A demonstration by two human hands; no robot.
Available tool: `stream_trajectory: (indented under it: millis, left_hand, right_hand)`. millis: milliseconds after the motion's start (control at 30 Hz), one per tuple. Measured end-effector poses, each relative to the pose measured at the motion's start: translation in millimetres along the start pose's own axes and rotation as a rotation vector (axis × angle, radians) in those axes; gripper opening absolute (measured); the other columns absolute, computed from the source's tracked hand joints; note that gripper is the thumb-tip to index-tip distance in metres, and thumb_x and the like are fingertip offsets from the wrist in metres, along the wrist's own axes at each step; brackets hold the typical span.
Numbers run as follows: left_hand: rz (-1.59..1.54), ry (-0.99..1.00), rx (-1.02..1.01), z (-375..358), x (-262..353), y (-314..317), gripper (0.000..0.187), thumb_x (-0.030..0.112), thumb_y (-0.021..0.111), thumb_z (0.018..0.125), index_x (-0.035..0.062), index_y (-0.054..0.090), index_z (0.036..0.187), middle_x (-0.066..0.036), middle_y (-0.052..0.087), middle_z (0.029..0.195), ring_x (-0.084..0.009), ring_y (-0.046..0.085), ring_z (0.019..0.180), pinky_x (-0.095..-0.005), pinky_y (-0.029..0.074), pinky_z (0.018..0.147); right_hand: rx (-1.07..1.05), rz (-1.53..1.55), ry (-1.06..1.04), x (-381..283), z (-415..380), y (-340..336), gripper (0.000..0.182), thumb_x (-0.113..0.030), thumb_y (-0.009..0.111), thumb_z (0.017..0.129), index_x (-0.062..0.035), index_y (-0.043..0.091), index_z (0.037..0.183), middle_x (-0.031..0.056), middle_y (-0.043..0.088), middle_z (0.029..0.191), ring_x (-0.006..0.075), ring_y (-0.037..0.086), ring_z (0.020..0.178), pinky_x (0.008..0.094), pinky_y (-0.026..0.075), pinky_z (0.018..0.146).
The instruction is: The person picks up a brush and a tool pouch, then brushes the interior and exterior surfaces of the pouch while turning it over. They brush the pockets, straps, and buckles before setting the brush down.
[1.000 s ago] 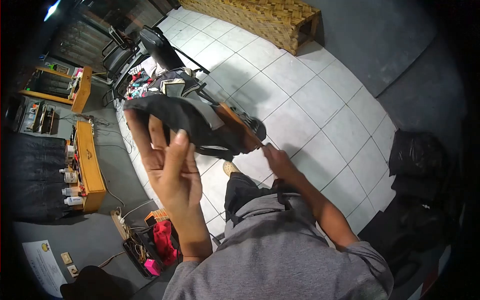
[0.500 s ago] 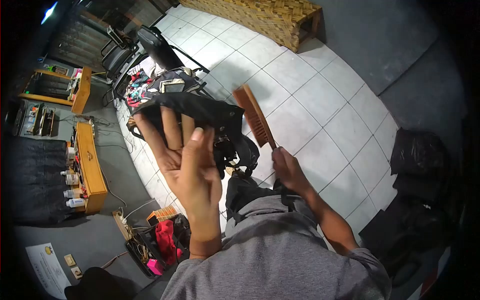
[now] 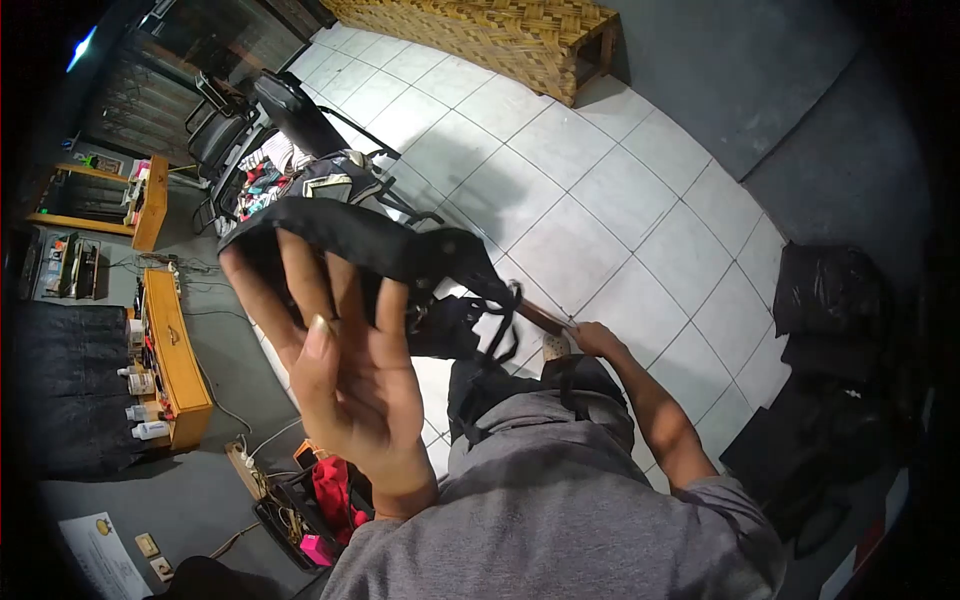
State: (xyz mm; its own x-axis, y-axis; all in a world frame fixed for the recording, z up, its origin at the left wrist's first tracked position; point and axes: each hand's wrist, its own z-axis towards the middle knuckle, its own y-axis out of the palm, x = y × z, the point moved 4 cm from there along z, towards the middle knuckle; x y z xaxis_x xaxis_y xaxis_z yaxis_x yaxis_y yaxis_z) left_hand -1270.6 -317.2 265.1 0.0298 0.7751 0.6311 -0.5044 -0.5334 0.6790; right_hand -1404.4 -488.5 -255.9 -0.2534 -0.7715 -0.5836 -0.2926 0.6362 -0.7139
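The white tiled floor [image 3: 600, 190] fills the space beyond both hands, and far past them a woven bench [image 3: 490, 35] stands against the dark wall. Beyond the left hand there is a black chair [image 3: 290, 105] with a heap of clothes [image 3: 300, 175] beside it. To the left of the left hand a long wooden shelf [image 3: 172, 345] carries some small bottles [image 3: 140, 385]. To the right of the right hand a black bag [image 3: 830, 295] lies on the floor. Between the hands, and held up above the person's lap, is the black shoe [image 3: 400, 260], with dark straps hanging from it on the right side. The left hand [image 3: 335, 370] is raised with the palm toward the camera; its fingers are spread and almost straight, and they go up behind the shoe and carry it, so the hand is wide open but supports the shoe from below. The right hand [image 3: 595, 340] is lower and closed around the thin end of a brush handle [image 3: 545, 318]. The rest of the brush seems to be hidden behind the shoe, but I cannot see this clearly.
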Motion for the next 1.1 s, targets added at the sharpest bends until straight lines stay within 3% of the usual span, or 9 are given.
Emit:
stream_trajectory:
  millis: [167,300,400,533,600,800,867,967,1100]
  left_hand:
    - [0.066,0.066,0.096,2.1,3.0,-13.6,0.068,0.003,0.036,0.084,0.0156,0.004,0.143,-0.02,0.016,0.144,-0.0369,0.022,0.131,-0.0548,0.024,0.105]
    - [0.007,0.046,0.091,0.4,-1.5,-7.9,0.067,0.005,0.036,0.084,0.014,0.004,0.143,-0.019,0.017,0.145,-0.0369,0.023,0.131,-0.0543,0.022,0.106]
    - [-0.205,0.053,-0.021,4.5,-6.2,5.2,0.055,0.012,0.038,0.089,0.0053,0.017,0.14,-0.022,0.027,0.14,-0.0363,0.018,0.133,-0.0534,0.018,0.107]
    - [-0.246,0.143,-0.069,11.2,-1.5,31.2,0.061,0.021,0.038,0.089,0.0002,0.012,0.139,-0.024,0.022,0.141,-0.0381,0.016,0.133,-0.0511,0.012,0.109]
    - [-0.286,0.117,-0.182,13.9,2.7,33.6,0.062,0.023,0.038,0.088,0.0019,0.011,0.14,-0.024,0.021,0.142,-0.0379,0.017,0.133,-0.0506,0.012,0.11]
    - [-0.149,0.166,0.035,9.0,-12.5,16.5,0.067,0.028,0.044,0.084,0.0074,0.015,0.141,-0.022,0.024,0.141,-0.0363,0.021,0.132,-0.0498,0.026,0.106]
    - [-0.187,0.109,0.034,0.8,-22.5,5.4,0.067,0.03,0.042,0.083,0.0122,0.016,0.142,-0.017,0.027,0.141,-0.0321,0.027,0.13,-0.0469,0.032,0.103]
    - [-0.088,0.112,0.059,-10.5,-33.2,-4.2,0.066,0.032,0.04,0.083,0.0157,0.016,0.142,-0.016,0.032,0.139,-0.0313,0.036,0.124,-0.0472,0.035,0.101]
    - [0.018,0.189,0.083,-15.3,-25.5,-8.9,0.067,0.032,0.04,0.083,0.0161,0.013,0.142,-0.015,0.033,0.139,-0.03,0.039,0.123,-0.0481,0.037,0.1]
  right_hand:
    - [0.098,-0.061,0.076,-40.1,-13.6,-47.3,0.035,-0.029,0.034,0.092,-0.0013,0.054,0.092,0.0209,0.059,0.071,0.0357,0.06,0.065,0.0452,0.047,0.058]
    - [0.31,1.105,0.168,-151.8,-48.1,-147.5,0.039,-0.038,0.034,0.094,-0.0035,0.048,0.083,0.0088,0.052,0.06,0.0164,0.054,0.056,0.0319,0.041,0.051]
    - [0.498,0.717,-0.23,-196.5,-63.8,-174.0,0.03,-0.029,0.035,0.094,-0.0033,0.046,0.084,0.0081,0.049,0.056,0.0164,0.052,0.051,0.0323,0.04,0.05]
    - [0.437,0.647,-0.172,-184.3,-53.5,-154.0,0.027,-0.025,0.034,0.094,-0.0025,0.049,0.093,0.014,0.056,0.06,0.0281,0.06,0.058,0.0403,0.044,0.054]
    - [0.317,0.385,0.197,-126.7,-38.0,-102.2,0.027,-0.023,0.04,0.09,-0.0004,0.049,0.103,0.0207,0.06,0.07,0.0369,0.062,0.071,0.0486,0.046,0.061]
    - [0.19,-0.232,-0.059,-19.2,-33.1,-11.7,0.046,-0.042,0.039,0.091,0.0019,0.051,0.098,0.0157,0.056,0.065,0.0275,0.061,0.063,0.0409,0.046,0.054]
    - [0.11,0.605,0.415,-73.5,-50.0,-93.5,0.046,-0.044,0.041,0.09,0.0003,0.051,0.095,0.0088,0.053,0.065,0.0202,0.056,0.056,0.0355,0.043,0.047]
    - [0.275,1.223,0.224,-145.9,-68.3,-163.7,0.041,-0.043,0.035,0.093,-0.0054,0.045,0.081,-0.003,0.038,0.059,0.0085,0.036,0.048,0.0264,0.029,0.04]
    - [0.472,1.012,-0.066,-205.7,-113.5,-235.2,0.037,-0.034,0.03,0.096,-0.0044,0.045,0.08,-0.0003,0.039,0.059,0.0084,0.037,0.048,0.0253,0.028,0.042]
